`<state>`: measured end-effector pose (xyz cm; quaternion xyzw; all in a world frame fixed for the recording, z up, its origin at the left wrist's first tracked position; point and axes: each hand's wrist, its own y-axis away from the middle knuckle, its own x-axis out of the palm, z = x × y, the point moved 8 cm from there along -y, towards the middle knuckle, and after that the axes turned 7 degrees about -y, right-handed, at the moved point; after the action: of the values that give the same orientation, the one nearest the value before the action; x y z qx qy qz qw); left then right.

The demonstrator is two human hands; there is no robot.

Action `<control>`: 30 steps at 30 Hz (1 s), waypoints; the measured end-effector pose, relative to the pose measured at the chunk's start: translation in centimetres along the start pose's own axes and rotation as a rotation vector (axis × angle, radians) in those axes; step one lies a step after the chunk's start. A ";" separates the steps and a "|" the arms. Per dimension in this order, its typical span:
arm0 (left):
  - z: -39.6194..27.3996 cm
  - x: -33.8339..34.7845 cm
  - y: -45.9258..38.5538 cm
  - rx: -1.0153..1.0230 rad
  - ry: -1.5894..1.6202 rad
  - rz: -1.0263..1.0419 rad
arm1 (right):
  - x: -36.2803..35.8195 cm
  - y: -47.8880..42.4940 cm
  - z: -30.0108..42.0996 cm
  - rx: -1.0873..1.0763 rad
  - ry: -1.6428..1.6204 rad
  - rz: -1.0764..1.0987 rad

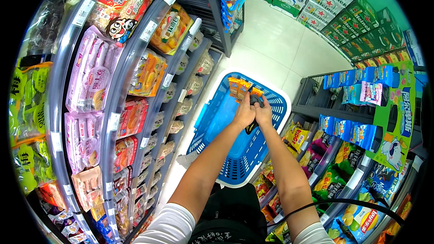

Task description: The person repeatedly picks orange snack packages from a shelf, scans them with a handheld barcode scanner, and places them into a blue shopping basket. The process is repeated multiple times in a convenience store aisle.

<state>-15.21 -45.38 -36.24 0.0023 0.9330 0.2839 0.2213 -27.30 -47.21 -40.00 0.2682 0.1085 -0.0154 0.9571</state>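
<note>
Both arms reach down over a blue plastic shopping basket (222, 118) with a white rim, standing on the tiled floor. Close together near its far right part are my left hand (245, 112) and my right hand (263, 110). Between them they hold a small dark item (255, 100), whose kind I cannot tell. Orange snack packets (239, 88) lie at the basket's far end, just beyond the fingers. Under the hands a black and yellow object is partly hidden by the wrists.
Shelves on the left carry bagged breads (149, 73) and wrapped round packs (195, 85). On the right are chip bags (364, 218) and hanging blue snack packets (362, 135). Stacked Heineken cartons (352, 23) stand at the back. A black cable (325, 202) crosses the right arm.
</note>
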 end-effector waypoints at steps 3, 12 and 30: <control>-0.1 -0.2 0.6 0.015 -0.011 -0.015 | -0.4 0.7 0.7 -0.021 0.053 -0.026; 2.1 -2.4 7.1 0.124 0.231 -0.027 | 0.0 8.3 3.0 -0.114 0.000 0.034; -1.1 -22.0 32.7 0.343 0.440 -0.484 | 8.4 33.2 21.5 -0.433 -0.100 0.661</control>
<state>0.20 -21.39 -8.98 -0.2424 0.9658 0.0567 0.0723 -11.86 -29.70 -7.00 0.0794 -0.0296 0.3036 0.9490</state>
